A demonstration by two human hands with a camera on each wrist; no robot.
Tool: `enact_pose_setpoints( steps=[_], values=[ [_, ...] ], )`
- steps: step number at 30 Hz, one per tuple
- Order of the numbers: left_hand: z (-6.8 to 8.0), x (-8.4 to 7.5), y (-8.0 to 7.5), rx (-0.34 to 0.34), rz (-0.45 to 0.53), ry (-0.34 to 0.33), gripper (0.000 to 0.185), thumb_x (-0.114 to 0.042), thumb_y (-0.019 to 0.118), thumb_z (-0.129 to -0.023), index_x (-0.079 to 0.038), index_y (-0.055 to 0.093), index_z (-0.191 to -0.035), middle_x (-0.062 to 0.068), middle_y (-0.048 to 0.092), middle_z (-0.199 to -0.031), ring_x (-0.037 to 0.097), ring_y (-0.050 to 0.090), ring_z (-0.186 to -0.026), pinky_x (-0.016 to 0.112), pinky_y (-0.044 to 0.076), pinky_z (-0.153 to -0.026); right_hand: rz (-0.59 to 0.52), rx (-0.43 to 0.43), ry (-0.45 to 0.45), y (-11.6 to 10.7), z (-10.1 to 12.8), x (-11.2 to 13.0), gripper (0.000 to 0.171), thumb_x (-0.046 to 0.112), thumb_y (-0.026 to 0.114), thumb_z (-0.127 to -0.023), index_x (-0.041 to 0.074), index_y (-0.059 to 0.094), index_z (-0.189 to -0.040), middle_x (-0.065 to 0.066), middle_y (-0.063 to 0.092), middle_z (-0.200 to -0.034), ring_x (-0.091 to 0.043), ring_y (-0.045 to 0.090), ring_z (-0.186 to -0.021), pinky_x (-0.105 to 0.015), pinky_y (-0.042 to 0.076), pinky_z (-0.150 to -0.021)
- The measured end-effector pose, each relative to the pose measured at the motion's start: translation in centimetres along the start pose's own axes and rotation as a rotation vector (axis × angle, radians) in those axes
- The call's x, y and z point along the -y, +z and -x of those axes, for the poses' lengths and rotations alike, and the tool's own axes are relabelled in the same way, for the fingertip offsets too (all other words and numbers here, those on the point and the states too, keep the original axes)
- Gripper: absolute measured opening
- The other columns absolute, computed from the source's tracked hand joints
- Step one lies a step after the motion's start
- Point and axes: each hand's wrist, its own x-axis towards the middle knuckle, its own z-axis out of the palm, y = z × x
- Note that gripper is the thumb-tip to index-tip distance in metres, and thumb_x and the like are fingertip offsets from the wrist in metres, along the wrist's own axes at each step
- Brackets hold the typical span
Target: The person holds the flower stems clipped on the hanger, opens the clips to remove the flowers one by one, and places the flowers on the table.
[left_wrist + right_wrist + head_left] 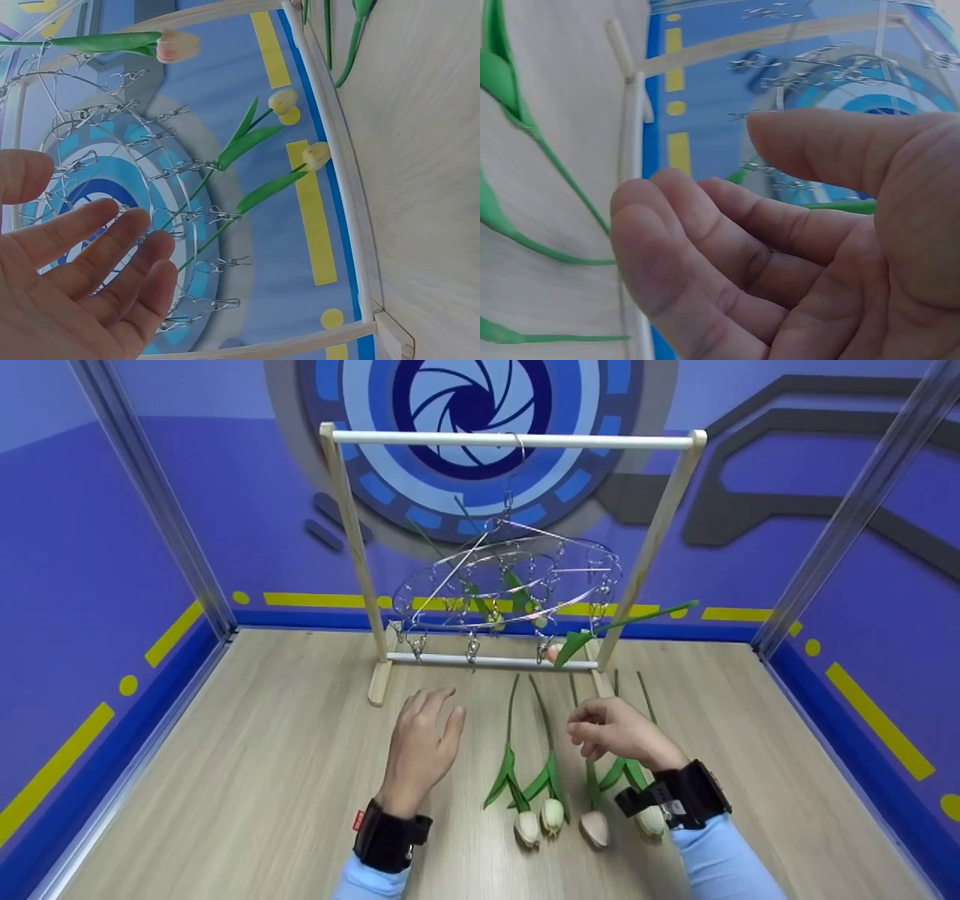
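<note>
My left hand (424, 750) hovers over the table, fingers slightly bent and holding nothing. To its right, my right hand (622, 733) hangs loosely curled above the stems of the lying tulips, with nothing between thumb and fingers in the right wrist view. Several artificial tulips lie on the table, among them a white tulip (527, 829) and a pale pink tulip (595, 829). A round wire hanger with metal clips (472, 647) hangs ahead of both hands. From it hang a pink tulip (178, 46) and two pale yellow tulips (283, 100) farther back.
The hanger's hook sits on the white top bar (450, 438) of a wooden stand (352, 532). A lower white bar (427, 659) joins its feet. Blue printed panels (97, 585) enclose the wooden table (262, 780) at the back and both sides.
</note>
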Motion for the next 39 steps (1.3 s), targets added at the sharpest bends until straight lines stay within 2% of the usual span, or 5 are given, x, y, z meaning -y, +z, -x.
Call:
enact_pose_setpoints(
  steps=[10, 18, 23, 31, 39],
  values=[
    [0.2, -1.5, -0.3, 0.023, 0.042, 0.021, 0.03, -0.018, 0.063, -0.103, 0.002, 0.069, -0.125, 0.016, 0.069, -0.123, 0.033, 0.064, -0.118, 0.049, 0.051, -0.1, 0.022, -0.134, -0.116, 0.8, 2.3, 0.0, 0.026, 0.016, 0.064, -0.103, -0.004, 0.067, -0.119, -0.013, 0.071, -0.1, -0.022, 0.068, -0.082, -0.029, 0.057, -0.071],
    [0.3, -3.4, -0.3, 0.062, 0.124, 0.057, 0.032, -0.021, 0.061, -0.104, -0.001, 0.067, -0.129, 0.013, 0.067, -0.125, 0.028, 0.063, -0.119, 0.046, 0.052, -0.099, 0.022, -0.351, -0.312, 2.1, 3.2, 0.3, 0.017, 0.006, 0.065, -0.101, -0.003, 0.071, -0.115, -0.013, 0.072, -0.098, -0.015, 0.069, -0.083, -0.024, 0.056, -0.074],
    [0.1, -4.5, 0.2, 0.079, 0.162, 0.075, 0.033, -0.022, 0.06, -0.105, -0.002, 0.066, -0.13, 0.013, 0.067, -0.127, 0.026, 0.063, -0.121, 0.045, 0.052, -0.1, 0.024, -0.507, -0.362, 2.3, 3.4, 1.1, 0.016, 0.002, 0.069, -0.098, 0.002, 0.074, -0.112, -0.004, 0.074, -0.096, -0.009, 0.067, -0.085, -0.02, 0.053, -0.074],
    [-0.8, -6.5, 0.9, 0.113, 0.204, 0.121, 0.035, -0.021, 0.057, -0.107, 0.0, 0.063, -0.134, 0.015, 0.065, -0.13, 0.026, 0.062, -0.123, 0.044, 0.051, -0.103, 0.082, -0.672, -0.427, 2.4, 2.6, 1.3, 0.015, 0.0, 0.069, -0.097, 0.002, 0.074, -0.111, -0.007, 0.073, -0.103, -0.007, 0.064, -0.091, -0.015, 0.049, -0.079],
    [-3.4, -7.7, 0.9, 0.173, 0.244, 0.139, 0.042, -0.019, 0.053, -0.109, 0.003, 0.055, -0.144, 0.017, 0.061, -0.141, 0.028, 0.056, -0.134, 0.042, 0.045, -0.112, 0.074, -0.714, -0.512, 2.1, -0.4, 1.8, 0.02, -0.001, 0.071, -0.095, -0.002, 0.071, -0.115, -0.013, 0.071, -0.108, -0.02, 0.067, -0.092, -0.02, 0.053, -0.078]
  ],
)
